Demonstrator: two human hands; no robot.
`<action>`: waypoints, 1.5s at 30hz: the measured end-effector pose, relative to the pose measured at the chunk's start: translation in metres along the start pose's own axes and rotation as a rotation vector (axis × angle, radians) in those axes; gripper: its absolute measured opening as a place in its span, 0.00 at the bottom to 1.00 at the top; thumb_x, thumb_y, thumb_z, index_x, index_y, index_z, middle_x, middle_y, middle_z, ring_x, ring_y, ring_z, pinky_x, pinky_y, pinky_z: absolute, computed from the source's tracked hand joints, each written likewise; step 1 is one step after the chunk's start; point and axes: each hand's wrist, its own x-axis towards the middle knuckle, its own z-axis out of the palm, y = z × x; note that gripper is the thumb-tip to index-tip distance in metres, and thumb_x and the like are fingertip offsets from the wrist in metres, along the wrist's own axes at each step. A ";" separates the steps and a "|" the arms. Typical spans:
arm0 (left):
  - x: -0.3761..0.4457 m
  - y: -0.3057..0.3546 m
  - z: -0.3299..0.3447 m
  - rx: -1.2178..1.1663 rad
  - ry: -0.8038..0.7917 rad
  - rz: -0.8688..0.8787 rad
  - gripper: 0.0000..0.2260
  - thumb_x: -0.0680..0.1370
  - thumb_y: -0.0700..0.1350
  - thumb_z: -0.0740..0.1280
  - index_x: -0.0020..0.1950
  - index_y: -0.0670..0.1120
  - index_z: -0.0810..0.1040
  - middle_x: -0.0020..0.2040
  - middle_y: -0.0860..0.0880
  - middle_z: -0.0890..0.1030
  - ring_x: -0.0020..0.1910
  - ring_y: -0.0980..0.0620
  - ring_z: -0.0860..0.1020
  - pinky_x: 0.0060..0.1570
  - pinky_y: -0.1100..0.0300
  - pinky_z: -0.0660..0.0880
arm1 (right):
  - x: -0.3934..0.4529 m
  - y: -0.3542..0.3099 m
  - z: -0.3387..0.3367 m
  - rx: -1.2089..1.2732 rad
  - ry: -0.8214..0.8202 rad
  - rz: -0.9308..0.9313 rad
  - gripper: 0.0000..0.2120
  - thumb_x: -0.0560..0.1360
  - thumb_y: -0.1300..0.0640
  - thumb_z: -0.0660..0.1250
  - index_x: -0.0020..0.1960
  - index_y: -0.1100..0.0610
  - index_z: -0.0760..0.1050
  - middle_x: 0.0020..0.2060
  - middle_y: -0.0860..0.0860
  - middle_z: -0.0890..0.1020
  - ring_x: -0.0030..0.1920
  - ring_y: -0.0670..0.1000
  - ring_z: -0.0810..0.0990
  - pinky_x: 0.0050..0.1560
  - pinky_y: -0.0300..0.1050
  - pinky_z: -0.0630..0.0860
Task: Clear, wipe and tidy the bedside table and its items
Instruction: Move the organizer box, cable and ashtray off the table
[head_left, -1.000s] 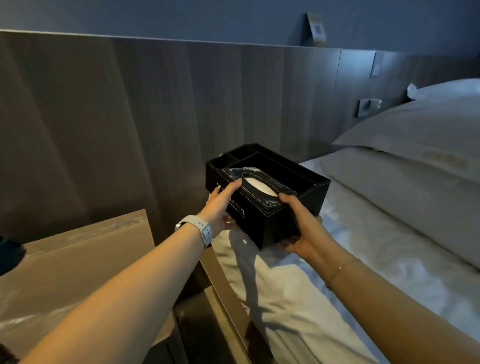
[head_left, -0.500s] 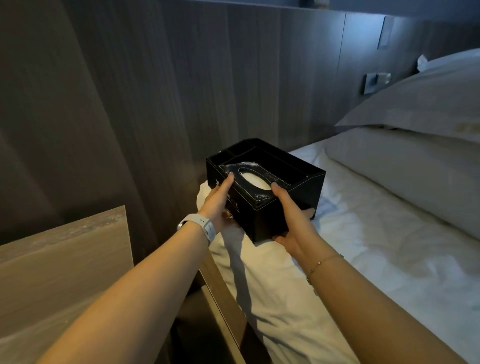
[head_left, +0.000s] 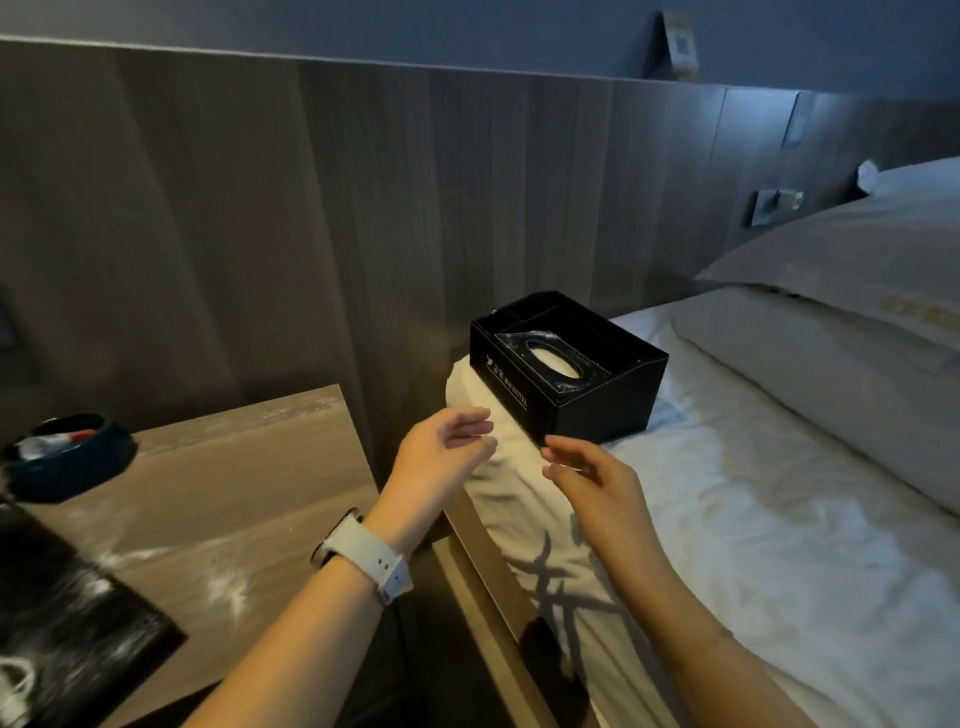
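A black tissue box holder (head_left: 569, 374) with side compartments and white dust on its lid rests on the white bed sheet near the bed's corner. My left hand (head_left: 441, 452), with a white watch on the wrist, hovers open just in front of it. My right hand (head_left: 587, 473) is open too, a little below the holder's front corner, touching nothing. The wooden bedside table (head_left: 223, 493) lies to the left, streaked with white dust.
A dark round dish (head_left: 67, 457) holding small items sits at the table's back left. A black dusty tray (head_left: 67, 623) lies at its front left. Pillows (head_left: 841, 322) are stacked at the right. A wood panel wall (head_left: 260, 234) rises behind.
Both hands held the tissue box holder above the bed before; it now rests on the sheet and both hands have let go and drawn back. The view has swung left.
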 end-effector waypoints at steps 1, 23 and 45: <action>-0.020 -0.001 -0.010 0.025 0.012 0.006 0.15 0.77 0.40 0.68 0.62 0.50 0.76 0.55 0.54 0.80 0.55 0.58 0.78 0.51 0.67 0.74 | -0.015 -0.004 0.005 -0.012 -0.020 -0.019 0.13 0.78 0.59 0.65 0.61 0.49 0.75 0.55 0.45 0.79 0.55 0.45 0.78 0.41 0.30 0.76; -0.316 -0.115 -0.223 -0.029 0.549 -0.164 0.14 0.75 0.34 0.69 0.50 0.54 0.81 0.48 0.54 0.84 0.49 0.63 0.80 0.50 0.67 0.74 | -0.220 -0.047 0.235 -0.011 -0.425 -0.109 0.11 0.75 0.61 0.69 0.55 0.51 0.80 0.48 0.44 0.83 0.49 0.38 0.80 0.47 0.30 0.75; -0.179 -0.113 -0.309 0.864 0.490 -0.242 0.21 0.76 0.58 0.65 0.63 0.46 0.75 0.56 0.45 0.77 0.55 0.45 0.76 0.51 0.53 0.73 | -0.102 -0.053 0.292 -0.887 -0.276 -0.299 0.12 0.75 0.46 0.67 0.40 0.53 0.78 0.35 0.49 0.79 0.39 0.53 0.79 0.35 0.45 0.76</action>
